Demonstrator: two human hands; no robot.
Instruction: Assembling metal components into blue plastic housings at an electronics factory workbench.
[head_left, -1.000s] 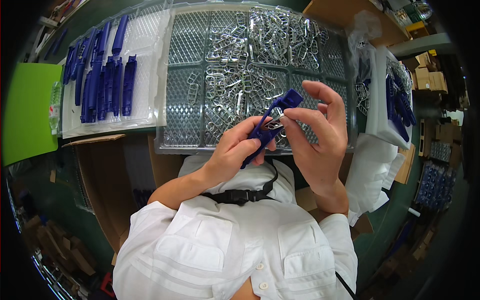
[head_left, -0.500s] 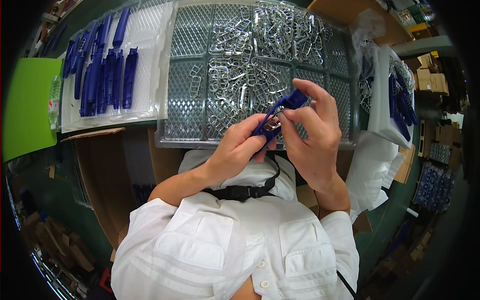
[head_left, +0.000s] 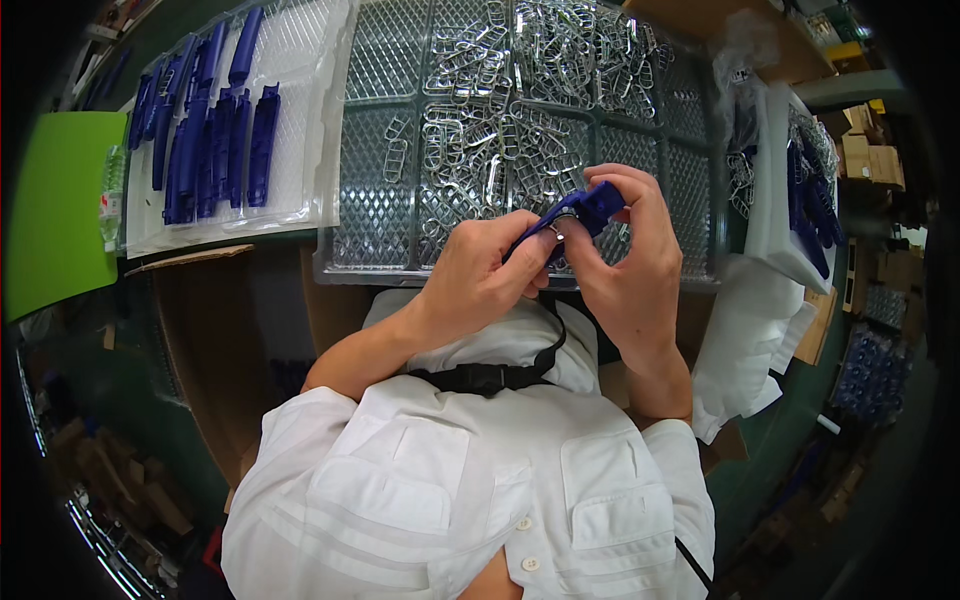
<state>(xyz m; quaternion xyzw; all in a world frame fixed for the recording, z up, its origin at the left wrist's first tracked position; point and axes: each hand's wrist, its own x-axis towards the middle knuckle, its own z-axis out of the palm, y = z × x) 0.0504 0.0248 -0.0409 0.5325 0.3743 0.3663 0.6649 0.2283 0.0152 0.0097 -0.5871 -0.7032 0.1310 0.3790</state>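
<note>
blue plastic in hand: one long, hollow-looking blue piece (head_left: 597, 207), held in both hands over the near edge of the divided tray, slanting so that its far end lies toward the right hand.

left grip: the left hand (head_left: 475, 270) is closed round the near end, thumb laid along the piece; it looks like the steadying hold, leaving the other hand free for finer work.

right grip: the right hand (head_left: 640, 268) has its thumb at the middle of the piece and its index finger curled over the far end, probably so that it can press against the left hand's hold.

bright metal: a small metal part (head_left: 558, 233) glints at the right thumb tip, in or against the blue piece; fingers hide how it sits.

divided tray: just beyond both hands, a clear compartmented tray (head_left: 375, 235); silver wire-like clips (head_left: 460, 150) heap its middle compartments, seemingly set for a short reach.

open carton: left of and below the left hand, a cardboard box (head_left: 195, 335) with dark blue shapes low inside.

white box: right of the right hand, a white box (head_left: 768, 190) holding more blue parts (head_left: 814, 208) and silver ones.

flat tray: farther left of the left hand, a shallow clear tray (head_left: 300, 105) bearing blue handles (head_left: 263, 147) laid roughly lengthwise, likely for easy single picking.
</note>
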